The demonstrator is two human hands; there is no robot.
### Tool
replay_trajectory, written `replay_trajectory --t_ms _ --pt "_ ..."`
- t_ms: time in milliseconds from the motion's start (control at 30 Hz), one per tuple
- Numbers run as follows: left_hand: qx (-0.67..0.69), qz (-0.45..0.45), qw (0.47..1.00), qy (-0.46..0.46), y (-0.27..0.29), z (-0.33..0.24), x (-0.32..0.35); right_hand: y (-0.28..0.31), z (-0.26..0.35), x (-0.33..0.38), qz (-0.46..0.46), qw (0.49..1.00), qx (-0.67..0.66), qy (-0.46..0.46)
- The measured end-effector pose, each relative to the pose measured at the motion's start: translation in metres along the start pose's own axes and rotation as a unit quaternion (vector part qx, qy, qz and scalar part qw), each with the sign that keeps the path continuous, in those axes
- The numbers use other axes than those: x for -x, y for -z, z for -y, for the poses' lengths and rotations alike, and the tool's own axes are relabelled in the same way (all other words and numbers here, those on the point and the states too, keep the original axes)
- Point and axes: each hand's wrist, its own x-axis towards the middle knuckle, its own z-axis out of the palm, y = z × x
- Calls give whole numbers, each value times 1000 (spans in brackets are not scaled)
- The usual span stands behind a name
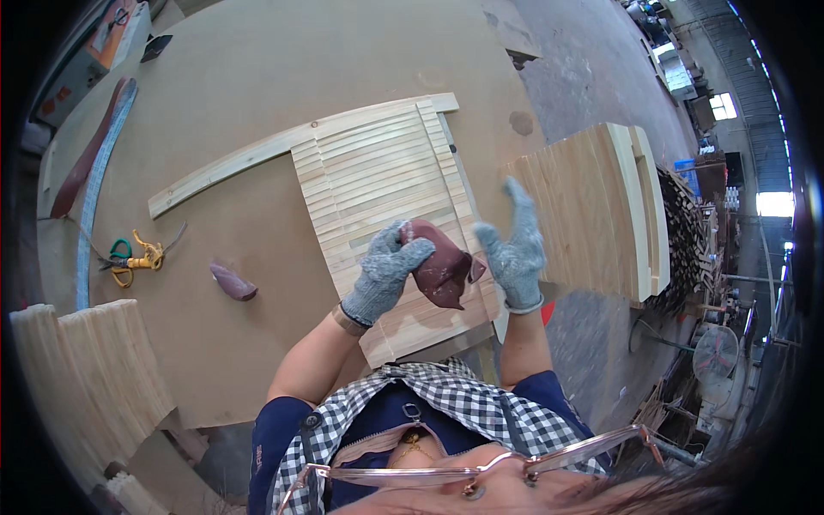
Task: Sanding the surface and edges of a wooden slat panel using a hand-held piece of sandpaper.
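My left hand [380, 273], in a grey knit glove, pinches a curled piece of maroon sandpaper [438, 268] at its upper left edge. The sheet is creased, with a torn, pointed lower end. It hangs over a panel of pale wooden slats [369, 172] laid side by side. To the right of the sandpaper is my right hand [518, 249], also gloved, with thumb and fingers spread and nothing in it. Its fingertips are slightly blurred. A smaller folded maroon piece [233, 281] lies on the brown table board [257, 360] to the left.
A long wooden batten [232, 170] lies along the panel's far edge. Yellow-handled cutters [148, 253], green-handled scissors [120, 251] and a long maroon strip [93, 150] lie at left. Boards are stacked at lower left [94, 365] and right [584, 210]. A fan [717, 354] stands at far right.
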Motion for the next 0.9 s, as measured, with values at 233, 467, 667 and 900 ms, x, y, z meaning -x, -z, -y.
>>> replay_trajectory --t_ms 233,467,667,900 --pt "53 32 998 31 -15 -22 7 4 9 28 309 827 -351 -314" --pt "-46 67 996 38 6 -32 -5 4 4 27 246 792 -410 -380" --pt "-147 26 986 75 17 -13 -18 -6 -1 25 257 810 -391 -355" --pt "-147 82 979 -111 12 51 -32 -42 -13 27 212 685 -572 -397"
